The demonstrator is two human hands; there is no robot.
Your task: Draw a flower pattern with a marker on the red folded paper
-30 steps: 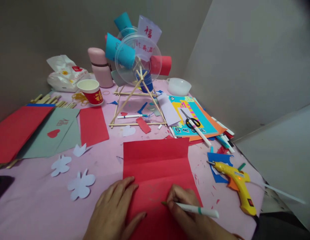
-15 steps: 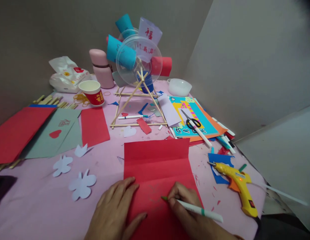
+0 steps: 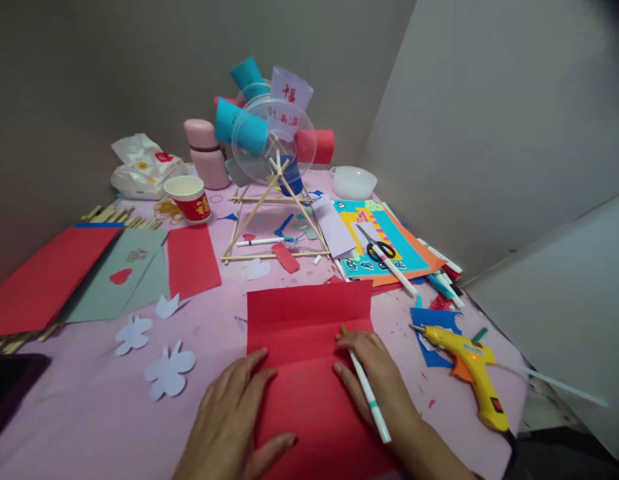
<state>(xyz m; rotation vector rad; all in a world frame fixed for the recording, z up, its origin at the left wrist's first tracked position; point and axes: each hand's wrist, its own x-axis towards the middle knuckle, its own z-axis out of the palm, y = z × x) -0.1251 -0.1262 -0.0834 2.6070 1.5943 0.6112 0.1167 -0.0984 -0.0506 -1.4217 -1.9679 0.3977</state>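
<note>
A folded red paper sheet [image 3: 309,313] lies on the pink table in front of me. My left hand [image 3: 229,420] rests flat on its lower left part, fingers spread, holding it down. My right hand [image 3: 384,387] is closed on a white marker with a green tip [image 3: 368,392]. The tip touches the red sheet near its crease on the right side.
A yellow glue gun [image 3: 469,370] lies to the right. Scissors [image 3: 378,247] and pens sit on coloured sheets behind it. A stick-and-cup wheel model [image 3: 272,153], a paper cup [image 3: 188,195], a pink bottle [image 3: 206,152], red and grey sheets [image 3: 114,273] and white flower cutouts [image 3: 170,369] fill the left and back.
My right hand moved up the red sheet and turned, so the marker now points away from me with its tip near the crease. The left hand stayed in place.
</note>
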